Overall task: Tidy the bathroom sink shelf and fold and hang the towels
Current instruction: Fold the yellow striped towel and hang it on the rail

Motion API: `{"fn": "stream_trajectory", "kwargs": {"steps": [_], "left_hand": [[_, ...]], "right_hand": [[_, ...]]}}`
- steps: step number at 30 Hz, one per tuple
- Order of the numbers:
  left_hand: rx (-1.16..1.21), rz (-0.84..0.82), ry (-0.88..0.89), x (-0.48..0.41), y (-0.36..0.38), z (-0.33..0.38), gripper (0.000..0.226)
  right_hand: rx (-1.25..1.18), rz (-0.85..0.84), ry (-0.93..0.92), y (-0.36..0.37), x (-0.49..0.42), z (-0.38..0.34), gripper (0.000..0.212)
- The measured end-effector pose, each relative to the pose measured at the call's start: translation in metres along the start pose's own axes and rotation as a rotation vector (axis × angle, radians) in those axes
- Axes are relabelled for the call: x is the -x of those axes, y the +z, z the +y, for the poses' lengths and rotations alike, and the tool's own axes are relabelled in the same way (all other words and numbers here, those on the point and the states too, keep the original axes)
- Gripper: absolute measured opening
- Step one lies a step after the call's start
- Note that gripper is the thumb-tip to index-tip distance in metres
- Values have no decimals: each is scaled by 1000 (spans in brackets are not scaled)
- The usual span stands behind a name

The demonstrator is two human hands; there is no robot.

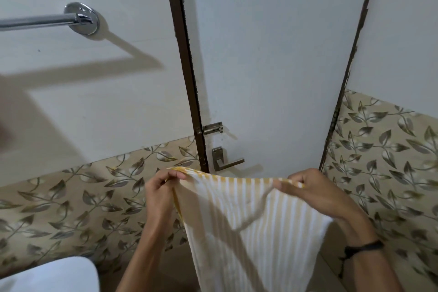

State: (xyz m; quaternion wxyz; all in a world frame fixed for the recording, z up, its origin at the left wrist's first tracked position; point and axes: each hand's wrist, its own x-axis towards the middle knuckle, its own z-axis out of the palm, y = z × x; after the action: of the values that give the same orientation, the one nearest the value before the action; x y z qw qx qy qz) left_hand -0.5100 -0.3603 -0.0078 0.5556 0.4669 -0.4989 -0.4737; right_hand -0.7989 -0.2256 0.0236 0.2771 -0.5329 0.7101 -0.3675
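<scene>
Pinching one striped towel [251, 227] by its top corners, left hand [161, 189] and right hand [315, 191] fingers clenched.

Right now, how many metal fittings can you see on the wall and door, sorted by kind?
Towel rails: 1, the chrome rail on the wall
Sliding bolts: 1, the bolt on the door
Lever handles: 1, the handle below it
Total: 3

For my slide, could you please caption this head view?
Both hands, left hand and right hand, hold a yellow-striped towel below the bare chrome towel bar.
</scene>
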Motion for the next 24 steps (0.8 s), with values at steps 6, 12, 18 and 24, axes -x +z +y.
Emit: {"fn": "stream_trajectory", "kwargs": {"steps": [6,12,18,24], "left_hand": [[-144,-44,-166,8,26,-6,34],[-120,-144,-137,66,63,-32,35],[-89,-95,-99,88,74,-47,25],[-190,-106,-45,95,74,-39,34]], "right_hand": [[37,322,233,58,-45,-5,60],[-154,207,274,123,-37,-5,46],[-38,171,221,127,-28,-9,33],[-146,127,227,123,-29,-5,40]]}}
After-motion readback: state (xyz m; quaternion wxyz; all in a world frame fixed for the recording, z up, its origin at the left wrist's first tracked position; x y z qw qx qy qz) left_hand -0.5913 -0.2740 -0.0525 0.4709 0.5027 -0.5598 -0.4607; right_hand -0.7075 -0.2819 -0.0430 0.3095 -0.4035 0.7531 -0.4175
